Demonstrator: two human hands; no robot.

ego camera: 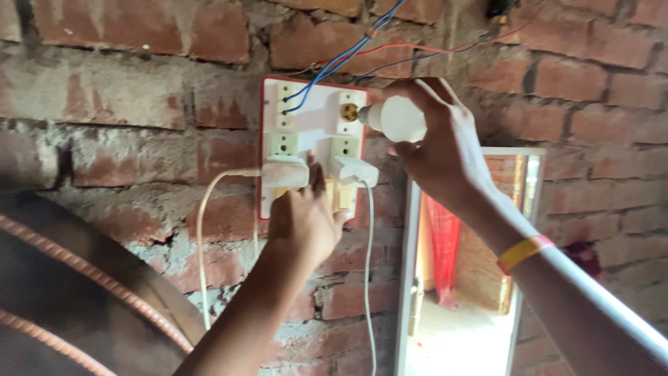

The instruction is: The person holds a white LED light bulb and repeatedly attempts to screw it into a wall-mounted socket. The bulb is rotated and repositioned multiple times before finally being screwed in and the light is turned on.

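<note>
A white switchboard (316, 129) with a red edge is fixed to the bare brick wall. My right hand (438, 150) grips a white light bulb (398, 118), its base against the brass holder (350, 111) at the board's upper right. My left hand (304, 219) reaches up to the board's lower part, fingers on the switches between two white plugged-in adapters (285, 170) (353, 170). A yellow and pink band (523, 252) circles my right wrist.
Blue and red wires (348, 52) run from the board up the wall. White cables (202, 237) hang from the adapters. A white-framed opening (410, 278) at the right shows a red cloth. A dark curved object with ribbed bars (76, 292) fills the lower left.
</note>
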